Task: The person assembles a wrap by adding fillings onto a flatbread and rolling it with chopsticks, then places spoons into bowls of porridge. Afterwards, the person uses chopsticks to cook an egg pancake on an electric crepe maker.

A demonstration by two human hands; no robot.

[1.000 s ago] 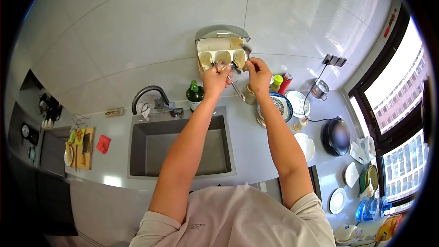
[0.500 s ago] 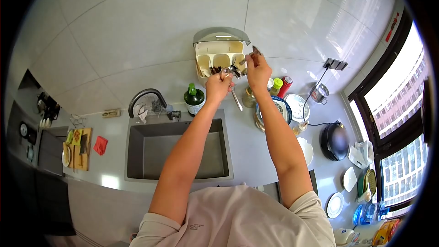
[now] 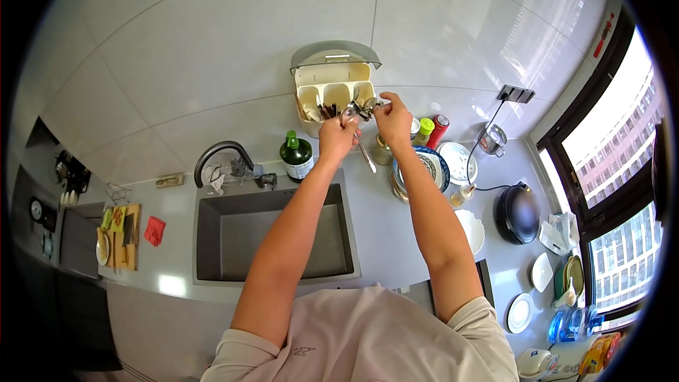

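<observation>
My left hand (image 3: 337, 138) is closed round several metal spoons (image 3: 347, 115), and a long handle sticks out below it toward the counter. Beside it, my right hand (image 3: 394, 124) is closed in a pinch at a spoon (image 3: 373, 105) among the cluster of shiny cutlery; overlapping metal partly hides its grip. Both hands are in front of a cream cutlery box (image 3: 332, 74) with its grey see-through lid (image 3: 336, 49) raised. The box has three compartments. Dark-handled cutlery (image 3: 327, 110) stands in it, partly covered by my left hand.
A grey sink (image 3: 276, 233) with a black faucet (image 3: 226, 145) lies front left. A green bottle (image 3: 296, 155) stands behind it. Right are stacked bowls (image 3: 438, 170), a red can (image 3: 438, 127), plates (image 3: 458, 159) and a black pan (image 3: 520, 216). A cutting board (image 3: 129, 251) sits far left.
My right hand has come down and slightly left, bringing the raised spoon down toward the cutlery by the box. My left hand keeps its spoons in nearly the same place.
</observation>
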